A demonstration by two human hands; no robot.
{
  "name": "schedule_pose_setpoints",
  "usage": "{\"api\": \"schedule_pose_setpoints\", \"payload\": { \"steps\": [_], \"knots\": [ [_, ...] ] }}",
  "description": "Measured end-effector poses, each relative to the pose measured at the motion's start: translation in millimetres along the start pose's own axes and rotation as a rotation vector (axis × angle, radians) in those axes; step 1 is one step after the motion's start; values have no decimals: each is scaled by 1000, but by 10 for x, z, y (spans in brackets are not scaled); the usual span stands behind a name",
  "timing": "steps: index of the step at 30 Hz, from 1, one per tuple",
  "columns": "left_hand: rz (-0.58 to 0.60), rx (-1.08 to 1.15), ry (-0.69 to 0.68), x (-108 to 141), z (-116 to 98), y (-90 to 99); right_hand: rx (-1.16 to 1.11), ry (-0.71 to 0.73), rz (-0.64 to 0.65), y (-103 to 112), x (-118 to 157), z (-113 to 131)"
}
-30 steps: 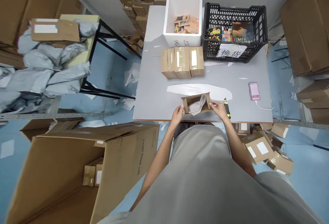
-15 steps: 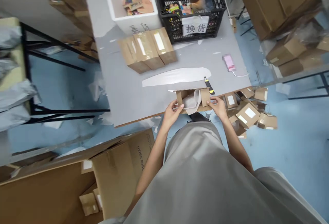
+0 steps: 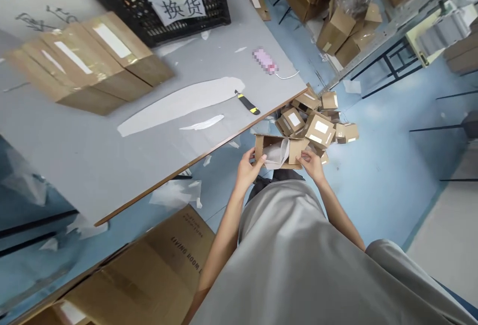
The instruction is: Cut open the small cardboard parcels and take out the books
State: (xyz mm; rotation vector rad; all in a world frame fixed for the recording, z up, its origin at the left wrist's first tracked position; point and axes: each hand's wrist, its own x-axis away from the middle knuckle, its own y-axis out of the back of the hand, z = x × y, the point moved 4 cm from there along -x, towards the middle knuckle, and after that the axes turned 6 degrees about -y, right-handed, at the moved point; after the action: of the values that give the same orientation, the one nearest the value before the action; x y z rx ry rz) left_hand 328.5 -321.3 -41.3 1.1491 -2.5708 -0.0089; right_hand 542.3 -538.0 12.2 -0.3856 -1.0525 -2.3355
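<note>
An opened cardboard box (image 3: 298, 151) is held off the table's front edge, above the floor, its flaps apart. Inside it lies crumpled whitish wrapping (image 3: 277, 154); whatever is beneath that is hidden. My left hand (image 3: 249, 168) grips the box's left side, thumb over the near rim. On the other side, my right hand (image 3: 311, 164) pinches the right flap. A black and yellow utility knife (image 3: 248, 103) lies on the table beyond the box, beside torn white paper (image 3: 179, 105).
Three taped cartons (image 3: 93, 66) stand on the grey table (image 3: 157, 165), before a black crate (image 3: 179, 16) with a paper sign. A pink blurred thing (image 3: 265, 60) with a white cable lies right. Several small boxes (image 3: 317, 128) are heaped on the floor; a large carton (image 3: 149, 265) stands lower left.
My view and body have turned right. The box, in both hands, has gone from over the table's edge to beyond it, near the heap of boxes.
</note>
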Motion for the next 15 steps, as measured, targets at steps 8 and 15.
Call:
{"api": "schedule_pose_setpoints", "payload": {
  "steps": [8,15],
  "knots": [
    [-8,-119,-60,-173,-261,-776,-65,-22,-76,464,-463,-403],
    [181,-153,-136,-867,-729,-2196,-229,-69,-203,1553,-1245,-894]
  ]
}}
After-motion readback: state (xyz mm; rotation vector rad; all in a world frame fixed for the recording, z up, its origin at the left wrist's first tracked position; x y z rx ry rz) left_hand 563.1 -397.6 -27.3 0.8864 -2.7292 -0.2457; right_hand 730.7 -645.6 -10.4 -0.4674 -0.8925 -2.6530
